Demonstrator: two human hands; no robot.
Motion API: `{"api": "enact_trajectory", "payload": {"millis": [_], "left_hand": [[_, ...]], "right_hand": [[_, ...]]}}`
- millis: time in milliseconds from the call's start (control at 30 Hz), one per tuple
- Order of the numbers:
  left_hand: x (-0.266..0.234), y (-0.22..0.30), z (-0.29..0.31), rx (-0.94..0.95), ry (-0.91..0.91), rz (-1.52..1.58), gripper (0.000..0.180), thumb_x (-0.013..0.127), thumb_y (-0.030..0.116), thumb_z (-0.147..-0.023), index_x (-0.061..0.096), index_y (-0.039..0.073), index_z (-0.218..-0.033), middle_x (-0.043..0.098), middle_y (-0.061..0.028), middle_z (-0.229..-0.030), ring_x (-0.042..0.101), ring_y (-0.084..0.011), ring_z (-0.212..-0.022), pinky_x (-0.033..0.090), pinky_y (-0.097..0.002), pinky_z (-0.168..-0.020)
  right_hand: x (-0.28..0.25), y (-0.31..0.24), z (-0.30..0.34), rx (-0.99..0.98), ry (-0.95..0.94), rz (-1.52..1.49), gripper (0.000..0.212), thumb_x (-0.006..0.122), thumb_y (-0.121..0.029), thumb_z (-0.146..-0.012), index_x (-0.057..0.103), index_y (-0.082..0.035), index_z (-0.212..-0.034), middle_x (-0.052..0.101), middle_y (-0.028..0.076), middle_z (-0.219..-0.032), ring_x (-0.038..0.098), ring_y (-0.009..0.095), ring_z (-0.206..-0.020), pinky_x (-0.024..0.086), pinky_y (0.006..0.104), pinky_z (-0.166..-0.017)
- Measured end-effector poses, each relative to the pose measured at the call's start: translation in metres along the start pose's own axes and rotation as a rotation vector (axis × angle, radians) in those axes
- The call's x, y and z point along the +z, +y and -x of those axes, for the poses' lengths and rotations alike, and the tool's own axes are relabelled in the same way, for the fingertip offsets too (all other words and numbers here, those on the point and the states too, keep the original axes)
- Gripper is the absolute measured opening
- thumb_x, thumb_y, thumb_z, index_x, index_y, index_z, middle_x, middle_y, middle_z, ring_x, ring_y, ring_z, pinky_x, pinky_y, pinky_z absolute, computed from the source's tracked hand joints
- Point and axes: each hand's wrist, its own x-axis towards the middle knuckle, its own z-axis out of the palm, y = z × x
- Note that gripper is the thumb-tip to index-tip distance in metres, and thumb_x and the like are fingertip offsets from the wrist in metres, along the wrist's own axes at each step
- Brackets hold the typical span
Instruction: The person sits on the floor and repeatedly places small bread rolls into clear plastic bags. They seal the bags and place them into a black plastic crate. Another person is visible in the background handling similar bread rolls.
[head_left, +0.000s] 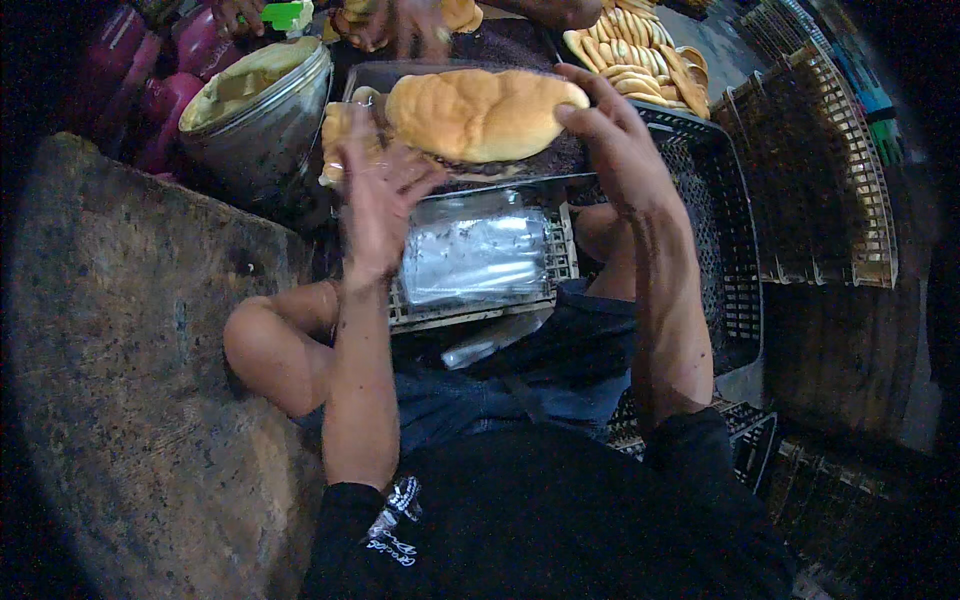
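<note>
A golden loaf of bread (480, 115), lumpy on top, is held level over a dark tray (535, 172). My right hand (618, 135) grips its right end, with the thumb in front and the fingers behind. A clear film shows around the loaf's edge, but I cannot tell whether it is fully bagged. Blurred by motion, my left hand (380, 205) has its fingers spread below the loaf's left end and holds nothing I can see. Just behind it lies a wrapped bread (345, 140). Between my forearms, a stack of clear plastic bags (475, 255) rests on a crate (470, 318).
A bucket (255, 150) with a yellow-smeared liner stands at the left. At the back, another person's hand (405, 25) works near more bread. Several rolls (640, 60) are piled at the back right, above a black crate (740, 250). A worn wooden board (160, 330) fills the left.
</note>
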Motion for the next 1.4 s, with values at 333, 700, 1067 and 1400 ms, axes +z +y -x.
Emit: {"api": "enact_trajectory", "payload": {"millis": [333,700,1067,1400], "left_hand": [[0.008,-0.016,-0.006,-0.135,0.187,0.563,0.063,0.068,0.043,-0.091,0.047,0.008,-0.138,0.058,-0.0119,-0.129,0.058,-0.0265,-0.119,0.049,-0.0429,-0.104],[0.077,-0.088,-0.02,-0.421,-0.501,-0.026,0.086,0.048,0.073,-0.09,0.052,-0.005,-0.126,0.07,-0.024,-0.098,0.071,-0.0312,-0.084,0.055,-0.0423,-0.077],[-0.016,-0.165,0.008,-0.437,-0.634,-1.8,0.06,0.076,0.058,-0.075,0.073,0.0,-0.09,0.07,-0.0261,-0.09,0.069,-0.0428,-0.087,0.053,-0.051,-0.074],[-0.01,-0.131,0.073,0.276,-0.25,-1.107,0.045,0.07,0.043,-0.088,0.062,0.003,-0.069,0.063,-0.0165,-0.061,0.064,-0.0329,-0.055,0.049,-0.0395,-0.053]], "right_hand": [[0.055,-0.001,0.009,-1.006,0.375,0.817,0.039,0.077,-0.014,-0.073,0.063,-0.006,-0.109,0.054,0.019,-0.129,0.043,0.045,-0.127,0.033,0.0552,-0.108],[-0.145,0.059,-0.024,-0.208,0.393,0.902,0.059,0.072,-0.019,-0.082,0.045,-0.012,-0.133,0.068,0.022,-0.106,0.066,0.043,-0.098,0.051,0.0525,-0.082],[-0.225,0.138,-0.077,-0.036,0.445,0.585,0.076,0.069,-0.035,-0.091,0.03,0.001,-0.145,0.069,0.017,-0.109,0.065,0.023,-0.105,0.049,0.032,-0.091],[0.0,0.045,0.066,-0.218,-0.318,0.877,0.028,0.066,-0.024,-0.093,0.054,-0.001,-0.102,0.065,0.016,-0.098,0.066,0.033,-0.096,0.052,0.0433,-0.082]]}}
